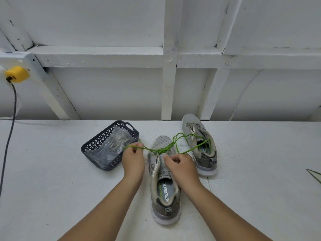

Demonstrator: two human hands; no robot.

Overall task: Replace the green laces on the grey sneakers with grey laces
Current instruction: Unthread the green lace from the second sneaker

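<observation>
A grey sneaker (164,193) lies in front of me, toe pointing away, with a green lace (157,150) still threaded through its front eyelets. My left hand (133,160) pinches one end of that lace, pulled out to the left. My right hand (182,165) rests on the sneaker's tongue and grips the other strand, which loops off to the right. The second grey sneaker (199,140) stands behind and to the right, green lace loops (194,136) draped over it. Grey laces (115,142) lie in a clear bag inside the dark basket (97,142).
White painted tabletop (52,171) against a white framed wall. A yellow plug (16,74) sits at the far left with a dark cable (7,141) hanging down over the table. A thin green item (314,174) pokes in at the right edge.
</observation>
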